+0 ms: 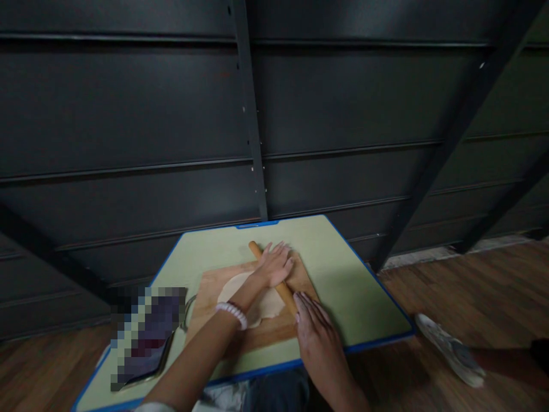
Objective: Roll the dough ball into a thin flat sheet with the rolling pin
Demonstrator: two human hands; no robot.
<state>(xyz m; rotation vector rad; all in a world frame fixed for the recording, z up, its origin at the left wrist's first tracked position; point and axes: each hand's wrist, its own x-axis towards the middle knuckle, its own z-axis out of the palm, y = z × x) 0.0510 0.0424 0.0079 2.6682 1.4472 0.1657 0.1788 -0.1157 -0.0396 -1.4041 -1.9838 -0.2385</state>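
A wooden rolling pin (285, 293) lies diagonally over a flat, pale sheet of dough (271, 304) on a wooden board (208, 309). My left hand (274, 266) rests across the pin's upper part, palm down, fingers stretched out and spread. A white beaded bracelet is on that wrist. At the near end of the pin, my right hand (316, 327) has its fingers bent over the wood and hides that tip. My left forearm covers part of the dough, which has an uneven lower edge.
The board sits on a light green table (355, 297) with a blue rim. At left lies a phone or tablet (154, 343), partly pixelated, beside a thin curved metal piece (189, 309). A dark panelled wall (171, 114) stands behind; another person's shoe (450, 349) is at right.
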